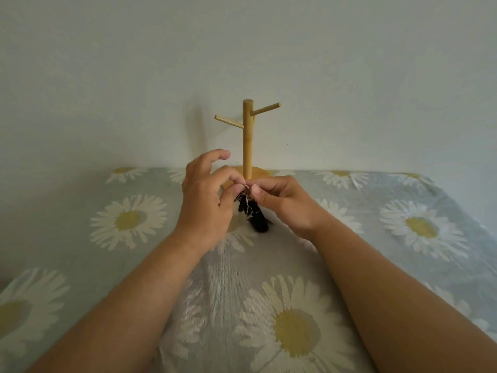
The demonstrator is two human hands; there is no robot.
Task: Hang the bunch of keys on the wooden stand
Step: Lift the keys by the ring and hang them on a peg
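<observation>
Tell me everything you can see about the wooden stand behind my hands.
The light wooden stand is a plain round upright post on a flat round base, standing on the daisy-print cloth near the pale wall. Two thin pegs slant upward from the post: one to the left, one higher to the right. Both pegs are bare. The hands hide part of the base; whether they touch it cannot be told.
</observation>
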